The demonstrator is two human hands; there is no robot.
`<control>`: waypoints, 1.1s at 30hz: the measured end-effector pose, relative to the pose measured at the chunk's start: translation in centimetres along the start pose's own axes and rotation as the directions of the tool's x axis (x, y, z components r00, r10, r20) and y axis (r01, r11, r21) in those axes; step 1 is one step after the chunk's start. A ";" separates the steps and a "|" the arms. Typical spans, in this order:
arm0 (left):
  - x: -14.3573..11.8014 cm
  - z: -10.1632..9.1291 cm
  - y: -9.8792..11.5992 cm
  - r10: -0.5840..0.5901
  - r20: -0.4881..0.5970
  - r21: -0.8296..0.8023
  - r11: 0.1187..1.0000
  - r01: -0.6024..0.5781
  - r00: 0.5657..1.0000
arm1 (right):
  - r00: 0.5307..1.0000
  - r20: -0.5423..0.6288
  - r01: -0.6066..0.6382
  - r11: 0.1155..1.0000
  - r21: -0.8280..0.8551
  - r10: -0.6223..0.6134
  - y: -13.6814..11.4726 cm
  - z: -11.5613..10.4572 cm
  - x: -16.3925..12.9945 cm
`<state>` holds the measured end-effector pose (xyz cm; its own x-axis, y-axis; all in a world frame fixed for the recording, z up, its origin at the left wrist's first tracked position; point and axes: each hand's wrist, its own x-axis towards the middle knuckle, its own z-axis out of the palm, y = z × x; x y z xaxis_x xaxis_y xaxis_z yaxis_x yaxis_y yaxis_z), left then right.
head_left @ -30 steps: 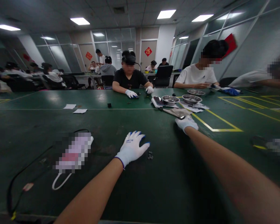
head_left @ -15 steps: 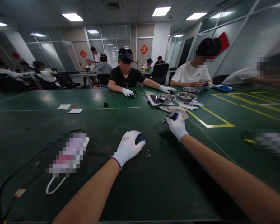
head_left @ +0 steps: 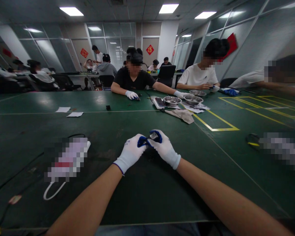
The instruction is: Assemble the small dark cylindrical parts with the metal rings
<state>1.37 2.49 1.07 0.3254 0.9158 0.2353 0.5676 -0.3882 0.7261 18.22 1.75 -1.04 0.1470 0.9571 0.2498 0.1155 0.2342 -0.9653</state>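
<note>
Table: and here it is, a great green top [head_left: 149, 196] filling the room's front, yellow tape [head_left: 225, 129] marking out boxes on the right.
Across the table: a co-worker in a black shirt [head_left: 135, 80] sits facing us, one arm stretched out sideways; to the right, another in a white shirt [head_left: 201, 76] bends over something small.
Purple item: blurred, lying well to the left of the hands, a white loop [head_left: 53, 191] at its near end.
Right hand: white glove [head_left: 166, 149], blue fingers curled round and clamped on the small dark piece [head_left: 153, 136]!
Left hand: gloved too [head_left: 131, 149], fingers bent in at the piece's left end; whether they clamp it, I can't tell from here.
Cloth: beige [head_left: 182, 114], crumpled, beyond the right hand.
Bowls: three shiny metal ones, two side by side [head_left: 172, 100] [head_left: 193, 99], the third behind [head_left: 198, 93].
Phone: dark-screened [head_left: 159, 102], just left of the bowls.
Papers: two white slips [head_left: 63, 109] [head_left: 75, 114], far left.
Dark piece: up between both hands, over the table's middle, silvery patch showing, the rest hidden by fingers.
Black block: tiny [head_left: 108, 107], alone, right of the slips.
</note>
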 end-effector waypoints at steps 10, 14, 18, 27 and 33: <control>1.0 -1.0 -0.5 0.059 0.121 -0.281 0.959 -0.023 0.991 | 0.999 -0.048 -0.014 0.998 0.063 0.017 0.4 -0.6 0.4; 1.1 -1.1 -0.7 -0.027 0.129 -0.429 0.900 0.080 0.991 | 0.995 -0.065 -0.065 0.986 0.154 0.076 1.0 -0.7 0.7; 1.1 -0.9 -0.8 -0.024 0.161 -0.452 0.887 0.096 0.987 | 0.989 -0.095 -0.093 0.976 0.199 0.114 1.2 -0.9 1.0; 1.7 0.6 -0.7 -0.209 -0.030 -0.439 0.882 0.175 0.978 | 0.996 -0.079 -0.044 0.998 0.049 0.048 0.0 -0.8 0.2; 1.1 0.6 0.2 0.041 0.093 -0.475 0.880 0.008 0.995 | 0.999 0.045 0.022 1.000 -0.011 -0.021 -0.2 -0.5 -0.6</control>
<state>2.28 3.37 1.14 0.4178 0.8854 0.2037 0.1425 -0.2853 0.9478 18.57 1.09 -0.94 0.1006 0.9586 0.2664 0.1296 0.2528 -0.9588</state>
